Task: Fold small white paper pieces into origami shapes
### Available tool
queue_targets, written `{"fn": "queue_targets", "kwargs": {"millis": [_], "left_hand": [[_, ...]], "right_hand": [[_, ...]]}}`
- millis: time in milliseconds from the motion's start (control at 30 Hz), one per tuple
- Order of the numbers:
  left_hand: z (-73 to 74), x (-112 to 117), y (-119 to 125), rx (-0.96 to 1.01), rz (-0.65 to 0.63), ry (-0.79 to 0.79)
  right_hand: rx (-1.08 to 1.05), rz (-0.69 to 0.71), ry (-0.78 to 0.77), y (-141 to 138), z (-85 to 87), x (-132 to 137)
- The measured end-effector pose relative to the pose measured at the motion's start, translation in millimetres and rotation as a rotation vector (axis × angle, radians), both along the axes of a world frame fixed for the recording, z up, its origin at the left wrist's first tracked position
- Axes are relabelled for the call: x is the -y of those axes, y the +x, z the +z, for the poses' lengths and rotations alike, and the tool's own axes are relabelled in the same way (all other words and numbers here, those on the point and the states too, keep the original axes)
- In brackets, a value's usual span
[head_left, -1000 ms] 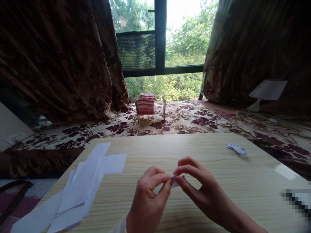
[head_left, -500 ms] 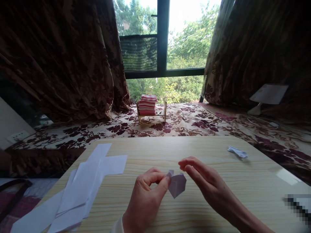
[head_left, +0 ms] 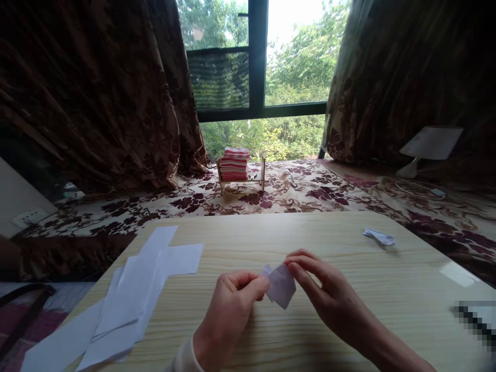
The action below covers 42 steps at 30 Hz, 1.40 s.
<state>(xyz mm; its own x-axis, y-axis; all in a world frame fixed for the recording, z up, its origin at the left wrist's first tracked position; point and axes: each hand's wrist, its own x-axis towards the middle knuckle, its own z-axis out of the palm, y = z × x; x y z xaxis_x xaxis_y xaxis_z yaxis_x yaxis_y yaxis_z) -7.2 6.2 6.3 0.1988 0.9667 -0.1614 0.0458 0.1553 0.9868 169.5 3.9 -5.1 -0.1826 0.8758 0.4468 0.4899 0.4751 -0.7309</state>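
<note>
A small folded white paper piece hangs just above the light wooden table, near its front middle. My left hand pinches its left edge between thumb and forefinger. My right hand pinches its upper right corner with the fingertips closed on it. The rest of the paper shows between the two hands.
Several white paper strips lie overlapped on the table's left side. A small folded paper figure rests at the far right. Beyond the table are a floral cloth, a tiny wooden bed with striped cloths, a lamp, curtains and a window.
The paper was hidden between both pinching hands; then my right hand let go and the piece showed, held by the left. Now my right fingers have closed on its upper corner again.
</note>
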Motion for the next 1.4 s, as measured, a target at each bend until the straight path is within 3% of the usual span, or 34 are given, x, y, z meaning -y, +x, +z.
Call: {"fn": "queue_targets", "kwargs": {"millis": [100,233,400,567,1033,1400], "left_hand": [[-5.6,-4,-2,0.143,0.071,-0.086],[-8.6,-9,-3,0.355,0.086,-0.203],[-5.8,-5,-1,0.430,0.028,-0.279],[-4.4,-3,0,0.407,0.000,-0.238],[3.1,2,1,-0.032,-0.042,0.061],[3.5,5,6,-0.165,-0.117,0.205]], "right_hand": [[0.157,-0.074,0.225,4,-5.0,1],[0.362,0.055,0.468,-1,-4.9,5],[0.381,0.069,0.640,-5,-2.0,5],[0.381,0.053,0.586,-5,1.8,6],[0.295,-0.016,0.448,-9,2.3,6],[0.364,-0.093,0.441,-12,2.3,8]]}}
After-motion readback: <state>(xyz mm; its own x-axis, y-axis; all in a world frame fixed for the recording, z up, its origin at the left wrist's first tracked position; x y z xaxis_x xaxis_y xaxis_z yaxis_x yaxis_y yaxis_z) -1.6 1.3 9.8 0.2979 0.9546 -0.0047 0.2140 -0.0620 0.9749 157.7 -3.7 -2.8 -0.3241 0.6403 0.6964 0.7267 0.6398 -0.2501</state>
